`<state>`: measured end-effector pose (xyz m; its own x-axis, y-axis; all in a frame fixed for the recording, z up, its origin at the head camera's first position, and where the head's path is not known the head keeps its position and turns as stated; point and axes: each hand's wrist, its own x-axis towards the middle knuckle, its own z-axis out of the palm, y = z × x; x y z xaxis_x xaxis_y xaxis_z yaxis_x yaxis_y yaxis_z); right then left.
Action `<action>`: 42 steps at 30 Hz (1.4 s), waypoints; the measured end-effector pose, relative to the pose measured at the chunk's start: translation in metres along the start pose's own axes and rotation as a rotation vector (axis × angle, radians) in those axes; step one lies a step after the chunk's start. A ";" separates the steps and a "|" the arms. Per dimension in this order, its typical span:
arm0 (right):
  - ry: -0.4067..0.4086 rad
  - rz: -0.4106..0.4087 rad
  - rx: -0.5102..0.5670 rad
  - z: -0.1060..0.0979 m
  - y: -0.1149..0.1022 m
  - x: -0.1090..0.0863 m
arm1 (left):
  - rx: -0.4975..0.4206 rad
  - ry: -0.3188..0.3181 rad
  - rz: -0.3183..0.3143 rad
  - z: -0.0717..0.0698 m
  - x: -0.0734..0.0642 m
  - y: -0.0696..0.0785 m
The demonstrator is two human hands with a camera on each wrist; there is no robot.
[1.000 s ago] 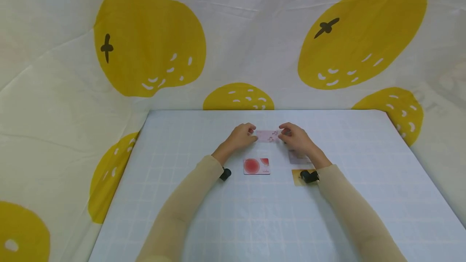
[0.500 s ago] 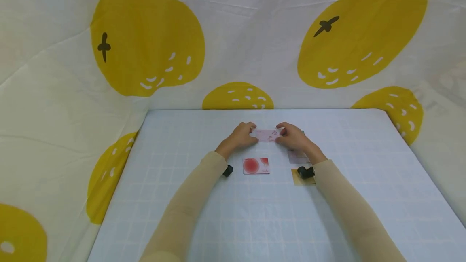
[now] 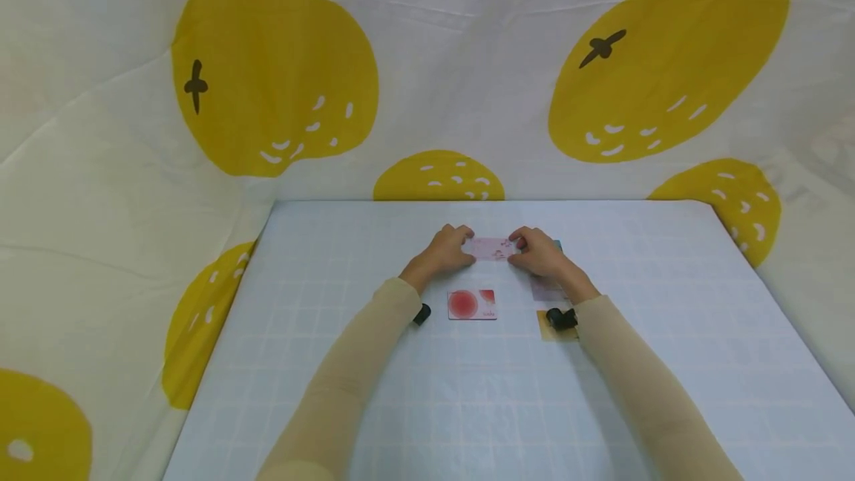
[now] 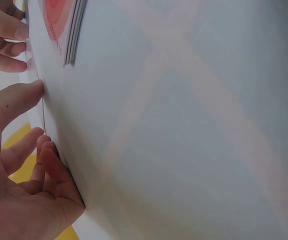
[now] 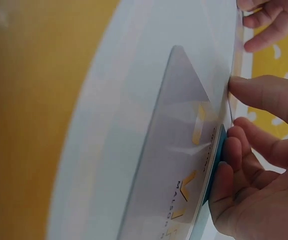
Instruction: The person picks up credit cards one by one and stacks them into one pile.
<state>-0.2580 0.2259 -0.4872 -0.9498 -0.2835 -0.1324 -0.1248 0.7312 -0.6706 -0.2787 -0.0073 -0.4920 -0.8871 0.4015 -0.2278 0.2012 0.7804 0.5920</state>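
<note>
While your left hand (image 3: 441, 252) pinches the left end of the pink card (image 3: 490, 249) near the frame's centre, a red-and-white card (image 3: 471, 304) lies just below. Right of centre, your right hand (image 3: 542, 254) pinches the pink card's other end, with a lilac card (image 3: 546, 292) and a yellow card (image 3: 557, 335) partly hidden lower down.

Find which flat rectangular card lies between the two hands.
The pale pink rectangular card with reddish markings: the left hand and right hand grip its opposite ends. The white red-circled card, lilac-grey card and yellow card lie outside that gap.
</note>
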 end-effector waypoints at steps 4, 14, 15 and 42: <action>-0.001 0.005 0.018 0.001 0.001 0.000 | -0.007 0.003 0.000 0.001 -0.001 0.000; 0.004 0.026 0.051 0.002 0.000 0.000 | -0.029 0.023 0.032 0.003 0.001 0.001; 0.004 0.031 0.060 0.002 0.001 0.000 | -0.032 0.027 0.036 0.004 0.002 0.001; 0.009 0.046 0.167 0.001 -0.002 -0.006 | -0.082 0.048 -0.036 0.007 -0.005 0.007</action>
<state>-0.2521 0.2256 -0.4861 -0.9561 -0.2455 -0.1598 -0.0321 0.6301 -0.7759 -0.2702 -0.0003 -0.4926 -0.9125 0.3487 -0.2140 0.1357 0.7515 0.6457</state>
